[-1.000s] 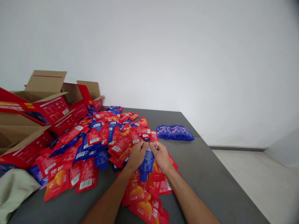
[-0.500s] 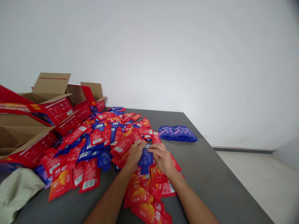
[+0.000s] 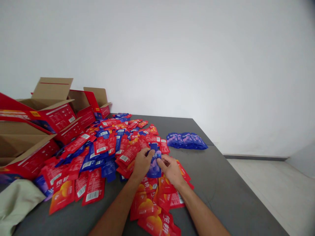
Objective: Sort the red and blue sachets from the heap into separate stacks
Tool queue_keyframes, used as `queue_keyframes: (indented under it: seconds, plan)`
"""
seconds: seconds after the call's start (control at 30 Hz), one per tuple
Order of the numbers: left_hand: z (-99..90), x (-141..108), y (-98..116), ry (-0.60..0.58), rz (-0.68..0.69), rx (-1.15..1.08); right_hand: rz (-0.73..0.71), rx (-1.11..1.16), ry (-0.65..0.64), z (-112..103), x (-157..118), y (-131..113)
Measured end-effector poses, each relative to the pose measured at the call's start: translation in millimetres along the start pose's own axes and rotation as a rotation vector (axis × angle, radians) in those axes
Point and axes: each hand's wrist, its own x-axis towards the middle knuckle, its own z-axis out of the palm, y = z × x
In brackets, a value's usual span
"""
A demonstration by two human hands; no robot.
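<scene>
A blue pouch with purple fruit printed on its front is held up between my two hands, its narrow end pointing away from me. My left hand pinches its left edge, thumb on the printed face. From the other side my right hand grips the right edge, thumb also on top. Below and around my hands lie red pouches with orange fruit on them, overlapping in a loose pile. Farther right, a neat row of blue pouches lies overlapped on the dark table.
A large mixed heap of red and blue pouches spreads over the left of the dark table. Open red cardboard boxes stand at the left. A pale green cloth lies at the near left. A white wall rises behind.
The blue pouch in my hands has been turned over and around: its plain text back faced me, now its fruit-printed front does. My fingers have shifted to its side edges.
</scene>
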Motion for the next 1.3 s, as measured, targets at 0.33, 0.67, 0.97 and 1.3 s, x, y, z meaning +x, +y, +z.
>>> queue_keyframes:
  seconds: [0.33, 0.67, 0.97, 1.3]
  plan:
    - [7.7, -4.5, 1.5, -0.01, 0.016, -0.05, 0.069, 0.121, 0.051, 3.8, 1.1, -8.4]
    - [0.8, 4.6, -6.3, 0.158, -0.101, -0.203, 0.159, 0.169, -0.235, 0.9, -7.0, -12.4]
    - [14.6, -1.3, -13.2, -0.151, -0.202, -0.296, 0.292, 0.166, 0.039, -3.4, 4.4, 0.7]
    - [16.2, 0.4, -8.5, -0.105, -0.143, -0.257, 0.286, 0.257, 0.111, 1.7, 2.4, 7.2]
